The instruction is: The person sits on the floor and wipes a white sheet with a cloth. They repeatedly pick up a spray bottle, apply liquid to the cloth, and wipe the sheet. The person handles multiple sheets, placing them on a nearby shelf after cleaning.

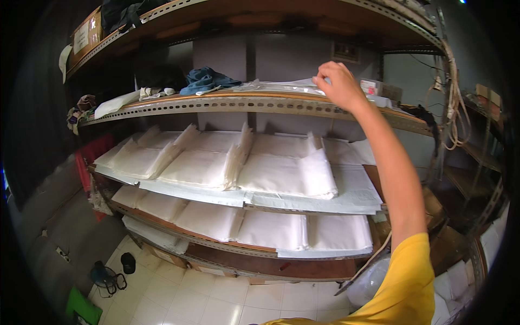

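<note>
My right hand [341, 84] is raised to the edge of the upper shelf [260, 103], with the yellow-sleeved arm stretched up from below. Its fingers are curled in toward the thumb, and what they hold, if anything, is hidden. Clear flat plastic [292, 86] lies on the shelf beside the fingertips. Below the hand, white translucent sheets or bags [287, 173] lie in several overlapping stacks on the middle shelf. My left hand is out of view.
A blue cloth [208, 80] and a small white-and-red box [370, 87] rest on the upper shelf. More white stacks [271, 230] fill the lower shelf. Rope [456, 103] hangs at the right upright. A dark cap [128, 263] and a green bag [83, 307] lie at floor level.
</note>
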Tool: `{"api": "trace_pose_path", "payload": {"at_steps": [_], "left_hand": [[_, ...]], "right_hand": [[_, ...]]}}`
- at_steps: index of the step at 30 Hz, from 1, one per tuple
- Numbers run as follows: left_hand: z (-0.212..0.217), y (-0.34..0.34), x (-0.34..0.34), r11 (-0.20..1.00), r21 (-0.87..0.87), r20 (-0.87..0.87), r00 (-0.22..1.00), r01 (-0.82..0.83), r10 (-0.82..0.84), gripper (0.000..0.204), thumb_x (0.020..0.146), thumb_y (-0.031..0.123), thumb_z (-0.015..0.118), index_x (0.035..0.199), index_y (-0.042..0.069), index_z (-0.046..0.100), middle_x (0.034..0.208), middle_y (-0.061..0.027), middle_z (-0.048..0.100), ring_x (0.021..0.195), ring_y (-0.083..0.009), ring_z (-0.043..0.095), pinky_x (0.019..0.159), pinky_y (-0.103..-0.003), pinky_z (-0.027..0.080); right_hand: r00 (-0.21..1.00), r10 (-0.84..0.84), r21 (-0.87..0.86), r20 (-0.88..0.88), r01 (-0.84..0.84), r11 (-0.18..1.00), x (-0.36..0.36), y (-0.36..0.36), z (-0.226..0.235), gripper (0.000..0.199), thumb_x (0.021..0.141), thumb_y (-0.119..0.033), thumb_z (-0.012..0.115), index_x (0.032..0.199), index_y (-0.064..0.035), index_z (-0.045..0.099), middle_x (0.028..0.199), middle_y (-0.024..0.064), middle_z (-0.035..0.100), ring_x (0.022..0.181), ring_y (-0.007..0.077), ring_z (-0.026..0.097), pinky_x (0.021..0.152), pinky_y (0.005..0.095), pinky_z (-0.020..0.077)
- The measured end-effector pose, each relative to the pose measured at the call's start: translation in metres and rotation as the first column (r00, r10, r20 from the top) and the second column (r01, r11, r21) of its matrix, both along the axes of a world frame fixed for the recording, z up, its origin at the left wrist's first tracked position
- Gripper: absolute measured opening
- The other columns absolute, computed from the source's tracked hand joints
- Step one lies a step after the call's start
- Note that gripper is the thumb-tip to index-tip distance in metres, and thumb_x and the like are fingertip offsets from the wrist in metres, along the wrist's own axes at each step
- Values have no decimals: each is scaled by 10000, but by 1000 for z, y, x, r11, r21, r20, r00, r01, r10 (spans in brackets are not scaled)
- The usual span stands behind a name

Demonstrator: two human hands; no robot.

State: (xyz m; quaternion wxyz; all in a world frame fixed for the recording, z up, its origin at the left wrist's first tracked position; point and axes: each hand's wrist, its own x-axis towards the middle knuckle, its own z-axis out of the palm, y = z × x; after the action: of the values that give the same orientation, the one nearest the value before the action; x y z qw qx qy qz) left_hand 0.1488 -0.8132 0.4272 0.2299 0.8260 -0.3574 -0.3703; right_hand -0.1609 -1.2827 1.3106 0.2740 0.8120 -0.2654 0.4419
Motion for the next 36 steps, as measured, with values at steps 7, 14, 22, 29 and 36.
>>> {"api": "trace_pose_path", "payload": {"at_steps": [7, 14, 22, 29, 36], "left_hand": [[8, -4, -10, 972, 36, -17, 972, -232, 233, 424, 962, 403, 579, 1132, 26, 674, 939, -159, 705, 838, -292, 627, 801, -452, 523], [4, -8, -19, 949, 7, -49, 947, -316, 316, 428, 964, 399, 587, 1148, 22, 670, 921, -151, 700, 829, -276, 623, 794, -440, 525], [242, -155, -24, 900, -378, -475, 880, -216, 12, 527, 991, 414, 544, 1288, -13, 628, 1276, -191, 660, 1244, -337, 609, 1067, -414, 470], [457, -220, -47, 791, -313, -866, -183, -526, -465, 710, 949, 492, 591, 1476, 44, 433, 1405, -159, 562, 1265, -336, 574, 1060, -544, 482], [422, -185, -56, 899, -435, -879, 237, -44, -414, 591, 898, 212, 651, 1411, -18, 473, 1296, -181, 614, 1149, -304, 648, 957, -441, 570]], "right_hand": [[916, -186, 504, -354, 355, 787, 68, -110, 23, 345, 940, -355, 615, 1120, -90, 744, 1244, 179, 681, 1186, 383, 618, 1011, 474, 479], [974, -187, 190, -128, 209, 959, 48, -113, 35, 286, 969, -285, 579, 1069, -62, 729, 1134, 163, 711, 1104, 375, 646, 1002, 464, 473], [990, 119, -374, -70, -136, 917, -23, 56, 19, 130, 874, -32, 591, 972, -26, 677, 962, 117, 690, 905, 307, 665, 922, 430, 511], [989, 89, -71, -116, -98, 993, -40, 246, -184, 75, 743, -56, 700, 796, -94, 664, 1008, 46, 709, 987, 241, 691, 1077, 595, 420], [998, -8, 403, -57, 31, 915, -55, 383, -389, 126, 784, -115, 737, 728, -114, 624, 1073, 6, 701, 1073, 199, 660, 1082, 537, 422]]}}
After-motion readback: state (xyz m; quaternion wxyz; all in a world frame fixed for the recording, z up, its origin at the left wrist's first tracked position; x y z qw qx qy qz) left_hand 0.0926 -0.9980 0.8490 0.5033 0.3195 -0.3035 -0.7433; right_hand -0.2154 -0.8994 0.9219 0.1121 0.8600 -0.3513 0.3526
